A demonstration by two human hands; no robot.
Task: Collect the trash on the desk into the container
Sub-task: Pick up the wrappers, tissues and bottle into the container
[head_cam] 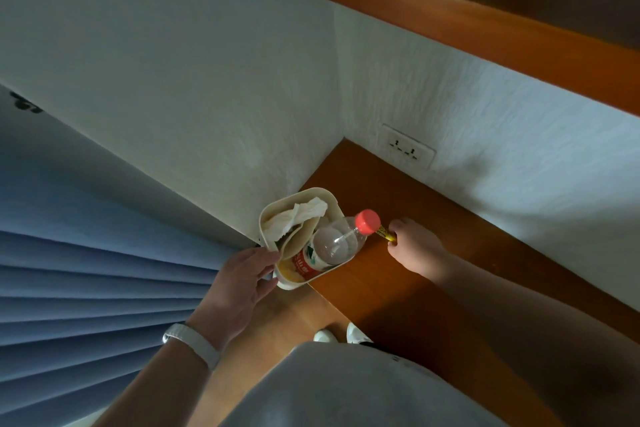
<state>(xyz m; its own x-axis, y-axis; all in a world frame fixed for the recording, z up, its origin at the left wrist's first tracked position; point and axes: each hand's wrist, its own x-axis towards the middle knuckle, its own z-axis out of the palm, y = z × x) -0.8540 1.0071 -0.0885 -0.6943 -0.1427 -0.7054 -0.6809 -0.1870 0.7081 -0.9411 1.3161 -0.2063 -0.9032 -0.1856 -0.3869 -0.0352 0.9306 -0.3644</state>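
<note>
Our left hand [239, 284] grips the rounded-square cream plastic container [294, 285] at the edge of the glossy wooden desk [398, 288]. Inside it, beside crumpled white tissue [304, 211], a clear bottle [334, 244] leans with its red cap [367, 221] pointing up-right over the rim. Our right hand [415, 246] pinches a slim yellow wrapper [386, 233] on the desk, its long axis aimed at the cap.

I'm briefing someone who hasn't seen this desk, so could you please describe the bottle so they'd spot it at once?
Find the wooden desk in the wall corner; at its left edge a left hand holds a cream container. The bottle leans out of it, the only clear plastic thing there, with a red cap, beside a white tissue.
</note>
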